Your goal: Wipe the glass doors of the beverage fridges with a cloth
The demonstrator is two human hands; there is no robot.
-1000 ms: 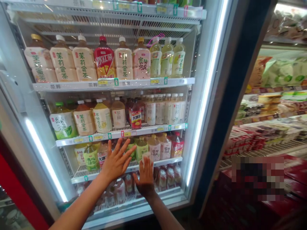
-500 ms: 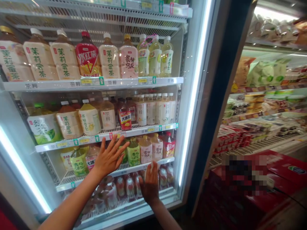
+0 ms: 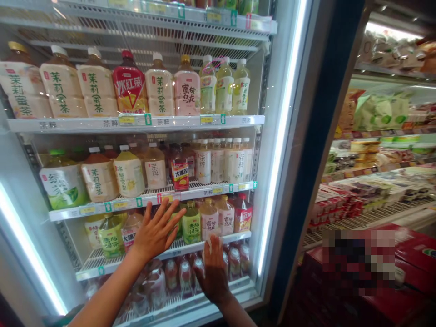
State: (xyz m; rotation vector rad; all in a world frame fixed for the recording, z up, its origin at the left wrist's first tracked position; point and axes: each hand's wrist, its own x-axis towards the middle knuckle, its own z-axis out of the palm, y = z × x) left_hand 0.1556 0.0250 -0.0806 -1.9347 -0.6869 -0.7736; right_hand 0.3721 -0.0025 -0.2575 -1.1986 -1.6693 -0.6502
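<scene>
My left hand [image 3: 155,229] is raised in front of a lit drinks fridge, its fingers spread and its palm towards the shelves. Just right of it is a green tea bottle [image 3: 191,222] on the lower shelf. Lower and further right, my right hand [image 3: 214,272] lies flat with its fingers stretched upward and close together. A small pale patch shows by its fingertips; I cannot make out what it is. Behind those fingers stands a pink-labelled bottle [image 3: 209,218]. Neither hand grips a bottle. Faint reflections suggest a glass pane before the shelves.
Large bottles, among them a red-labelled one [image 3: 129,86], line the upper shelf [image 3: 187,121]. More stand on the middle shelf [image 3: 197,193]. A bright light strip [image 3: 282,122] runs along the right frame. Red boxes [image 3: 408,254] and an open chiller [image 3: 381,163] are at right.
The view has tilted slightly, so the shelves sit a little lower and to the right. Both hands keep nearly the same pose; the right hand has shifted slightly down.
</scene>
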